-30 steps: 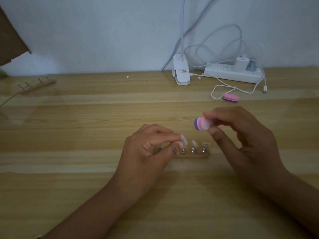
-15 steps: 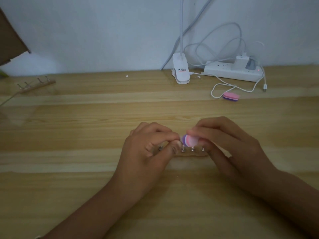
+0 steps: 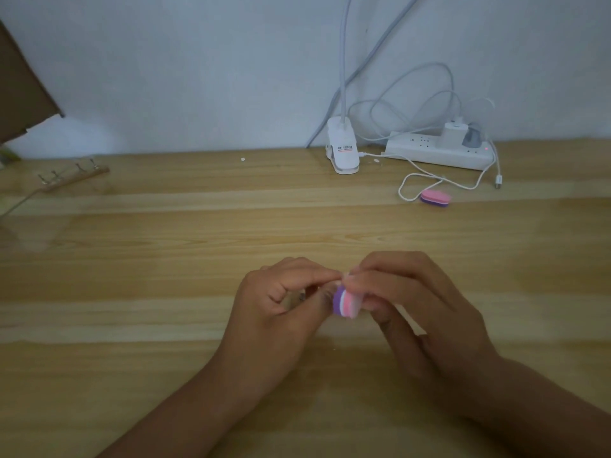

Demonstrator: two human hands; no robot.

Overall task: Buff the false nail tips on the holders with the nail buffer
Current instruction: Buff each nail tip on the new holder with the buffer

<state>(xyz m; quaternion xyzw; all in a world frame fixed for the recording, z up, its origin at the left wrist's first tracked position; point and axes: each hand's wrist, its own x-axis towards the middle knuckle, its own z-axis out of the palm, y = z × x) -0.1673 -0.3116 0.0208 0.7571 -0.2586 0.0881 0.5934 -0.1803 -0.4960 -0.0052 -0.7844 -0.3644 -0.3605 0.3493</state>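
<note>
Your right hand (image 3: 420, 312) pinches the small pink, white and purple layered foam nail buffer (image 3: 345, 303), its long axis running away from you. Your left hand (image 3: 281, 312) pinches shut just left of it, on what I judge is a nail tip holder, though the tips are hidden. A second ago the buffer was raised to the right; it has since dropped against your left fingertips (image 3: 325, 294).

Nail buffer (image 3: 345, 303) striped purple, pink, white; spare buffer (image 3: 435, 197) pink over purple (power strip (image 3: 436, 153) white); table (image 3: 165, 259) pale wood-grain.
</note>
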